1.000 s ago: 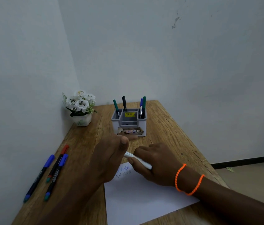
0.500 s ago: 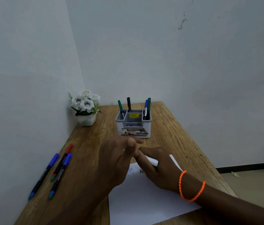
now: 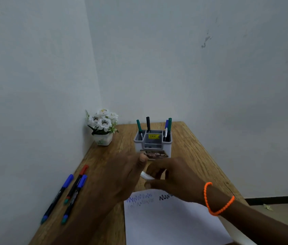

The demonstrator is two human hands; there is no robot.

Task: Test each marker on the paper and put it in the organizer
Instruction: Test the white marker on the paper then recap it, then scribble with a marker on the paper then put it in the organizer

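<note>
Right hand [image 3: 175, 179] fingers curled round a white-barrelled marker [image 3: 146, 175], left hand [image 3: 122, 179] pinching its left end, above white paper [image 3: 166, 221]. Just beyond, grey plastic organizer [image 3: 153, 144]. Three markers [image 3: 72, 191] at left counter [image 3: 189, 147] edge.

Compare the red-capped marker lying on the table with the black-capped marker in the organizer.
The red-capped marker lies flat on the table between two blue-capped ones; the black-capped marker stands nearly upright in the organizer. The red-capped one shows its whole length; the black-capped one's lower part is hidden inside a compartment. Both are capped, with dark barrels.
</note>
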